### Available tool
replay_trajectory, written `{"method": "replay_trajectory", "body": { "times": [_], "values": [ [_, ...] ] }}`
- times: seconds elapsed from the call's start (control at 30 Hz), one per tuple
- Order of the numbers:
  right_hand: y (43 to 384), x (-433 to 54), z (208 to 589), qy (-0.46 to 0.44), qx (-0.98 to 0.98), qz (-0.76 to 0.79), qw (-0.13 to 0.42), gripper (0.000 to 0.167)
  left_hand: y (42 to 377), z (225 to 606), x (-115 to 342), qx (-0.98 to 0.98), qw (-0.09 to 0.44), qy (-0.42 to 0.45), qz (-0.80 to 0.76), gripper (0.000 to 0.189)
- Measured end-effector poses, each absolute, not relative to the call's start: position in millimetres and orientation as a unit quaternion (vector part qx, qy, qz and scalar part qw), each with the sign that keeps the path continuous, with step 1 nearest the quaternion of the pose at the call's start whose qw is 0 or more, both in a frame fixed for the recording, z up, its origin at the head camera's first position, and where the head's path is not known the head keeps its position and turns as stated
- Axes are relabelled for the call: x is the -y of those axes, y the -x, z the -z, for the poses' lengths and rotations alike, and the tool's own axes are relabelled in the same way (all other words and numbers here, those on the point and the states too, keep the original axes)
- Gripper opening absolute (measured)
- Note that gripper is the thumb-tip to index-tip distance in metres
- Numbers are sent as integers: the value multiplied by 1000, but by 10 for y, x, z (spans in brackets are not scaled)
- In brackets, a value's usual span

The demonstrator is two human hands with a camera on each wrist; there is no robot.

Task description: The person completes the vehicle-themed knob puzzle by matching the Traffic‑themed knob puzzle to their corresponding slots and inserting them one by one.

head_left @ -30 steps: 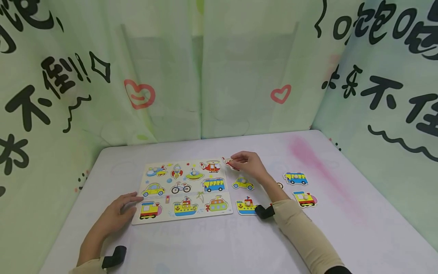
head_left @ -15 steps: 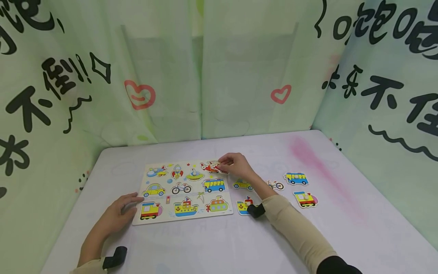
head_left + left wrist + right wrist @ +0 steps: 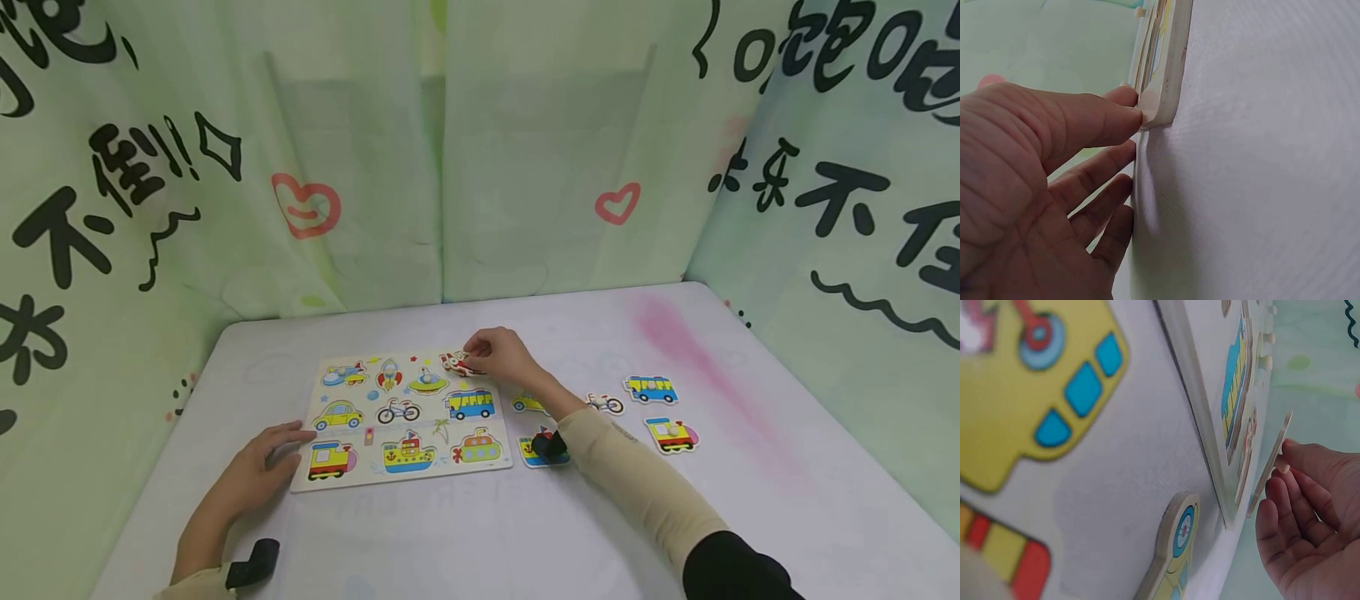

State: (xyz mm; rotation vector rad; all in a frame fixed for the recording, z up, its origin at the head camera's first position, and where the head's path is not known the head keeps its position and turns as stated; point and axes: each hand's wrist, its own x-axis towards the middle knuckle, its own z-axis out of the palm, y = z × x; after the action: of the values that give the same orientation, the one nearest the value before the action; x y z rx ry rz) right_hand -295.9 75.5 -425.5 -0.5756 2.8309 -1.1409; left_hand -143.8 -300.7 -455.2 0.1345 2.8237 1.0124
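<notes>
A white wooden puzzle board (image 3: 369,477) printed with vehicles lies flat on the table. My right hand (image 3: 504,357) is over its far right corner, pinching a red-and-white helicopter puzzle piece (image 3: 456,364) above the printed helicopter. In the right wrist view, the piece (image 3: 1272,465) appears edge-on and tilted, its small knob between thumb and fingers. My left hand (image 3: 262,467) rests at the board's left edge; in the left wrist view, its thumb (image 3: 1100,119) touches the board's corner, the other fingers spread loosely. Most of the printed helicopter is hidden behind the piece and hand.
Right of the board lie loose pieces: a yellow car (image 3: 527,403) and a ship (image 3: 531,454), both partly hidden by the right arm, a bicycle (image 3: 606,404), a blue-yellow bus (image 3: 652,389) and a train (image 3: 671,435). Printed curtains surround the table on three sides.
My right hand has carried the helicopter piece leftward from beside the board to over its far right corner. The bicycle piece has come into fuller view. My left hand has stayed put.
</notes>
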Motion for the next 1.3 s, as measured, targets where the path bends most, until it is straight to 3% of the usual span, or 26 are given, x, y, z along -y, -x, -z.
{"method": "replay_trajectory", "body": {
  "times": [0.8, 1.3],
  "values": [
    [3067, -550, 4269, 172, -939, 294, 38, 15, 1425, 4544, 2988, -936, 74, -37, -343, 40],
    [3009, -611, 4244, 153, -929, 336, 36, 20, 1425, 4551, 3004, -937, 70, -41, -341, 40]
  ]
}}
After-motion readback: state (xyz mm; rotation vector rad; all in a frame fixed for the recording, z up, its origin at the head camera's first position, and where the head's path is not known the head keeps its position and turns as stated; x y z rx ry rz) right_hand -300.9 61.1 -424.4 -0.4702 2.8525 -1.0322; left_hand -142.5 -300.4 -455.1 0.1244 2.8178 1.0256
